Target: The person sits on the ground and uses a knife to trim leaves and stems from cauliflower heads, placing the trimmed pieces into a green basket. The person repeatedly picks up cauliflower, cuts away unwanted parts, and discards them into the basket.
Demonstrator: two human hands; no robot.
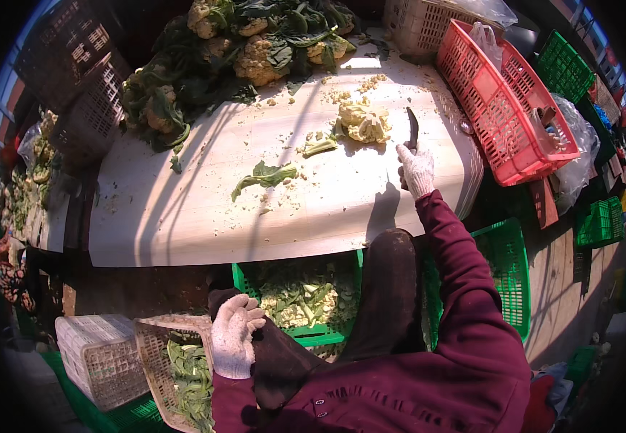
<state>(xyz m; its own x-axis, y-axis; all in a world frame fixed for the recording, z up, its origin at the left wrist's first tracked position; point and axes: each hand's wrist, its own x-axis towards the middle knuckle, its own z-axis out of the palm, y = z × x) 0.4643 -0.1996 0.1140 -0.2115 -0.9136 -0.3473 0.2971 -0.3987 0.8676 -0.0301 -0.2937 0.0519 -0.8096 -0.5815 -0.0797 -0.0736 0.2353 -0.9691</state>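
My right hand (pixel 417 168), in a white knit glove, grips a knife with a dark curved blade (pixel 413 127) above the right side of the pale table. Left of the blade lies a trimmed, yellowish cauliflower head (pixel 366 122), with a cut stalk (pixel 319 146) beside it. A loose green leaf (pixel 264 177) rests nearer the table's front. My left hand (pixel 237 331), gloved too, hovers by my left knee, palm up with fingers loosely curled and nothing in it. Leafy, untrimmed cauliflowers (pixel 261 59) are heaped at the back left of the table (pixel 183 233).
A red plastic crate (pixel 499 103) borders the table's right edge. Below the front edge, a green crate (pixel 318 336) holds cauliflower pieces. A crate of leaves (pixel 148 352) stands at lower left beside a white crate (pixel 102 352). Another green crate (pixel 516 270) is by my right arm.
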